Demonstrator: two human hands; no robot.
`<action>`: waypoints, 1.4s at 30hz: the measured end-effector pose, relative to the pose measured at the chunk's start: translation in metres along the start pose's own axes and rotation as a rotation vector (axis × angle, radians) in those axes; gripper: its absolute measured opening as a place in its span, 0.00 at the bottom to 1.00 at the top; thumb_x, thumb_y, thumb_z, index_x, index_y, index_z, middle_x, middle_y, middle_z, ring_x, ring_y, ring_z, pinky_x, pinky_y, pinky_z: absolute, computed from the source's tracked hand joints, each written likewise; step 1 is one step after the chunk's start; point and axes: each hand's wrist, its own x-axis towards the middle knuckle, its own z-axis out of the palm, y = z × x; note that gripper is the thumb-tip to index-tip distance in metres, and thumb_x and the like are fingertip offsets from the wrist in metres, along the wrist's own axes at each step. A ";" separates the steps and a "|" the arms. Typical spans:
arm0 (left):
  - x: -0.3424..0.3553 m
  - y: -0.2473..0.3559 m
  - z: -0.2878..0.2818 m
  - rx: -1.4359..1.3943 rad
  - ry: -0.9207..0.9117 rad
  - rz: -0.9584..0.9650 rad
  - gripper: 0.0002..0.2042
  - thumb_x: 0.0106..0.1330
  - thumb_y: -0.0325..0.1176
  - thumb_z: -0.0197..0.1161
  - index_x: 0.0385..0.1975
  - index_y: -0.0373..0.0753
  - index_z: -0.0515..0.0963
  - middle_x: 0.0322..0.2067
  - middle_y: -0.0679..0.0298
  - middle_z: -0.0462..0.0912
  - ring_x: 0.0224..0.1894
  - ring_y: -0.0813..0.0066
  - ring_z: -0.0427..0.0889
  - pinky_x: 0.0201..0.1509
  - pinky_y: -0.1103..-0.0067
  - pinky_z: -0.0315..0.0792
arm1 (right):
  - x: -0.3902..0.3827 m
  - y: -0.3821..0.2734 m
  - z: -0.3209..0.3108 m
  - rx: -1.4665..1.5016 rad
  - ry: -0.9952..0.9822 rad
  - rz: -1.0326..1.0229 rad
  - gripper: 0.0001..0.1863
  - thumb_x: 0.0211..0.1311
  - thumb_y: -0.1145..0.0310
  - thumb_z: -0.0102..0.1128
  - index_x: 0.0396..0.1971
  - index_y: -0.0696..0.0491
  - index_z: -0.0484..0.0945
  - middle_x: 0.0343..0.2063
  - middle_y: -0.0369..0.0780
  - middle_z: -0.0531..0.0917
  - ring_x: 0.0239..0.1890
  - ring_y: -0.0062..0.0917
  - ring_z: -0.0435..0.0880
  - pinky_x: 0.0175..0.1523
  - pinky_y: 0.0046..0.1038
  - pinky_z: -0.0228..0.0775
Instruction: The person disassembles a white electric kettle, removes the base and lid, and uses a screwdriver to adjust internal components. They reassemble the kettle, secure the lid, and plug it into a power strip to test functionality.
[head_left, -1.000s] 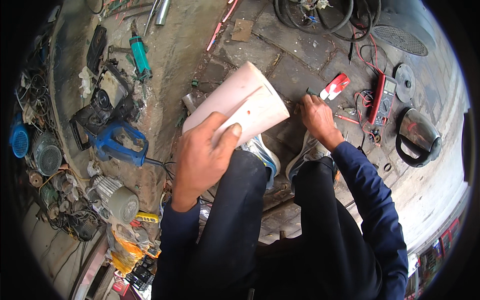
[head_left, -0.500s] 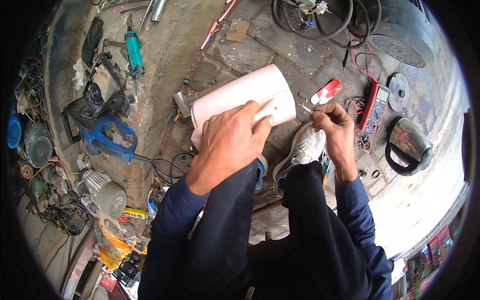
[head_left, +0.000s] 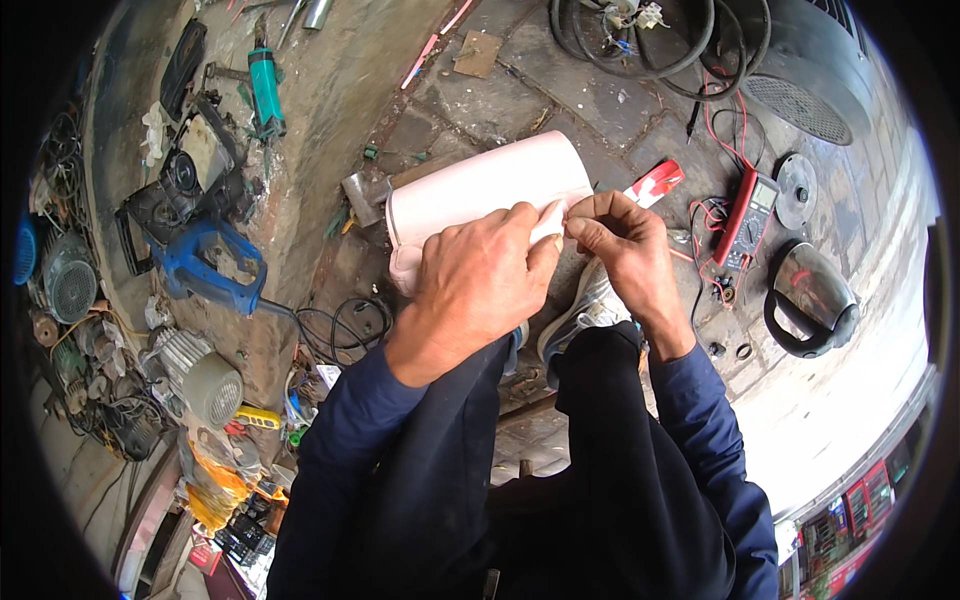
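Note:
A pale pink cylindrical housing [head_left: 490, 178] lies on its side on the paving, in front of my shoes. My left hand [head_left: 480, 280] is closed round a narrow pink handle-like part at its near side, thumb and forefinger at the right end. My right hand [head_left: 630, 245] meets it there, thumb and forefinger pinched against the tip of that part. Whatever small thing the right fingers hold is hidden by them. Just beyond the right hand lies a red-and-white piece [head_left: 656, 183].
To the right are a red multimeter [head_left: 747, 218] with leads, a round metal disc [head_left: 797, 190] and a shiny kettle [head_left: 815, 295]. A cable coil [head_left: 650, 60] lies at the far side. On the left are a blue tool [head_left: 215, 265], a teal tool [head_left: 265, 90] and a grey motor [head_left: 205, 380].
My right hand has moved left from above the shoe to the end of the pink part, carrying a small thin piece now out of sight. My left hand keeps its hold.

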 end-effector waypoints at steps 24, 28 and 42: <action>-0.004 -0.003 0.007 -0.015 0.066 0.022 0.12 0.73 0.38 0.67 0.38 0.34 0.81 0.29 0.46 0.88 0.31 0.42 0.88 0.36 0.53 0.80 | -0.003 0.000 0.005 -0.061 0.108 0.057 0.10 0.73 0.69 0.73 0.44 0.60 0.89 0.31 0.33 0.89 0.29 0.14 0.81 0.35 0.20 0.71; -0.002 -0.003 0.006 -0.007 0.047 0.027 0.12 0.73 0.38 0.68 0.38 0.34 0.82 0.28 0.46 0.87 0.30 0.42 0.88 0.35 0.53 0.80 | -0.003 -0.001 0.003 -0.034 0.064 0.022 0.09 0.74 0.68 0.72 0.43 0.60 0.89 0.31 0.32 0.89 0.29 0.14 0.81 0.36 0.21 0.73; 0.000 0.004 0.001 0.040 -0.027 -0.048 0.14 0.75 0.42 0.66 0.42 0.35 0.82 0.32 0.44 0.89 0.35 0.37 0.88 0.41 0.51 0.79 | 0.004 -0.005 0.002 -0.053 0.045 0.074 0.10 0.72 0.68 0.74 0.42 0.60 0.87 0.30 0.34 0.88 0.28 0.15 0.80 0.33 0.21 0.71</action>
